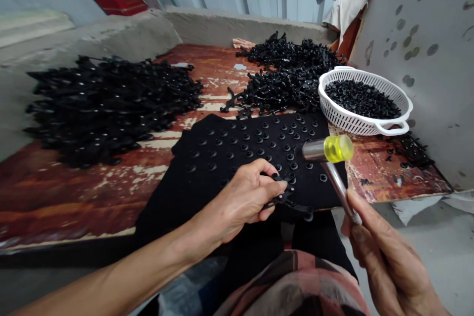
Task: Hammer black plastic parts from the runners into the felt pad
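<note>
Left hand: left hand (242, 197) rests on the near edge of the black rubber mat (222, 158), thumb and fingers pinched on a small black plastic bracket (289, 200)
Bracket: lies flat on the mat at the hand's 3 o'clock, long axis running from 10 toward 4 o'clock, its free end near the mat's front edge
Right hand: right hand (385, 256) is wrapped round the lower shaft of a small mallet (328, 150), gripping it firmly
Mallet: head has a metal barrel and a yellow face, hanging above the mat at the bracket's 1 o'clock; shaft slants down toward 5 o'clock into the hand
Key relation: bracket sits just below and left of the mallet head, apart from it; the left hand is the nearer one, already touching it
Mat: studded with small round black caps
Surroundings: white basket (365, 101) of black caps at 2 o'clock; heaps of black parts at 10 and 12 o'clock on a worn red table (74, 187)
</note>
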The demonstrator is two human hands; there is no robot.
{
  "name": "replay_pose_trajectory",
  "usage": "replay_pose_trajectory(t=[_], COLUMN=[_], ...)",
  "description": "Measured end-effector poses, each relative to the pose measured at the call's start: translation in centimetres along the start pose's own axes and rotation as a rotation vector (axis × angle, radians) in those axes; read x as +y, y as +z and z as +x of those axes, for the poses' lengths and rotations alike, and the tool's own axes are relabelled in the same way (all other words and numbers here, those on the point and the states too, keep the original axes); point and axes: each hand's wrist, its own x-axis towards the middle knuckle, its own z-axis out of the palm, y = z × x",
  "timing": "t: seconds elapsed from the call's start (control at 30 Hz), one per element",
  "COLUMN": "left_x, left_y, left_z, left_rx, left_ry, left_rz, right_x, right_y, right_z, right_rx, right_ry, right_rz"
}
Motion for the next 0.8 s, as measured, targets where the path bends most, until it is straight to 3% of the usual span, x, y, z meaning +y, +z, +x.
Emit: replay_pose_trajectory(t=[0.1,0.17,0.3,0.37,0.5,0.57,0.63,0.7,0.8], left_x=[-0.2,-0.3,-0.2,-0.1,-0.1,-0.2,-0.4,-0.6,-0.8], left_y=[-0.1,-0.1,0.2,0.2,0.3,0.3,0.3,0.1,-0.6], left_z=[0.0,0.0,0.1,0.1,0.2,0.3,0.3,0.4,0.3], left_rx=[0.005,0.004,0.004,0.009,0.016,0.019,0.02,0.002,-0.078], left_ry=[0.008,0.022,0.02,0.016,0.009,0.009,0.031,0.056,0.064], left_rz=[0.022,0.043,0.061,0.052,0.064,0.069,0.08,0.076,-0.028], right_x=[0.6,1.2,1.0,0.2,-0.5,0.0,0.8,1.4,1.5], right_y=[-0.3,-0.4,-0.6,-0.9,-1.2,-0.9,-0.4,-0.1,-0.2], right_z=[-0.6,-0.1,1.4,1.5,0.5,0.4,0.7,1.0,0.9], right_rx=[-0.064,-0.186,-0.309,-0.272,-0.044,-0.055,-0.183,-0.226,-0.094], right_ry=[-0.023,-0.098,-0.135,-0.143,-0.103,-0.095,-0.121,-0.087,0.045], right_rz=[-0.115,-0.157,-0.196,-0.152,-0.177,-0.225,-0.219,-0.144,0.065])
